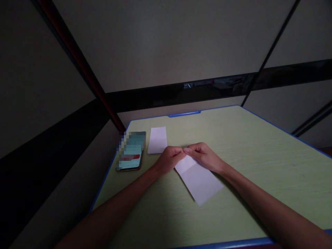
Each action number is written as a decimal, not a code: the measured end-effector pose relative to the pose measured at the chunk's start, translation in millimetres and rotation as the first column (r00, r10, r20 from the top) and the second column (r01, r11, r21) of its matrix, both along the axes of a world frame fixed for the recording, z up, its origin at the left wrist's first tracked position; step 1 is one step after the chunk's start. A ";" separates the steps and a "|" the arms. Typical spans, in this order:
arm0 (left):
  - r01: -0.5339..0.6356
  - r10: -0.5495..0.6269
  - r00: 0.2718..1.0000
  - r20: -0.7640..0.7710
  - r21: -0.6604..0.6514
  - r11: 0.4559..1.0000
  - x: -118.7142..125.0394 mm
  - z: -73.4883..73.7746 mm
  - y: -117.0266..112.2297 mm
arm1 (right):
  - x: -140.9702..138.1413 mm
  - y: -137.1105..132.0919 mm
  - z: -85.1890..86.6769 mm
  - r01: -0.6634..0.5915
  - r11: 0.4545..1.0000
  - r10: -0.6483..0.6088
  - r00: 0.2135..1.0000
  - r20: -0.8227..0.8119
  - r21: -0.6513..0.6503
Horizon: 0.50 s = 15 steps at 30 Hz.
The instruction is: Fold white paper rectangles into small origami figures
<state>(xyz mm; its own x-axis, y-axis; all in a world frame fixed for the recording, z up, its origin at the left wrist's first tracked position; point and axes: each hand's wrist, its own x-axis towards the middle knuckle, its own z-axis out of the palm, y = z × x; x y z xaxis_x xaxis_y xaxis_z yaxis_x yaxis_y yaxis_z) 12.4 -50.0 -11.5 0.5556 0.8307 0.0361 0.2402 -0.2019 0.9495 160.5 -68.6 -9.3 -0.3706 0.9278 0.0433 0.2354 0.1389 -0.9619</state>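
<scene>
A sheet of white paper (199, 180) slants toward me over the table, with a crease across it near its far end. My left hand (169, 159) pinches that far end from the left, fingers curled. From the right, my right hand (203, 155) grips the same end, its thumb meeting the left thumb. The paper's far edge is hidden under the fingers. Just beyond my left hand lies a small stack of white paper (157, 140), flat on the table.
A phone (132, 152) with its screen lit lies at the left edge, partly blurred out. The pale green table (259, 155) has a blue rim and a blue strip (184, 113) at the far side. Panelled cabinet doors (166, 45) stand behind it.
</scene>
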 end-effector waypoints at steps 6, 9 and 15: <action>-0.025 0.025 1.000 0.008 0.071 0.997 0.8 4.5 -3.4 | 3.3 4.1 -1.3 0.033 0.996 -0.040 0.995 -0.093 -0.077; -0.046 0.046 0.998 0.042 -0.008 0.999 1.4 5.2 -3.4 | 6.0 6.0 -1.9 0.061 0.991 -0.079 0.986 -0.146 -0.122; -0.084 0.135 0.962 0.238 -0.212 0.974 -4.9 -1.8 4.1 | 16.1 12.0 -3.1 0.344 0.936 -0.352 0.909 -0.225 -0.077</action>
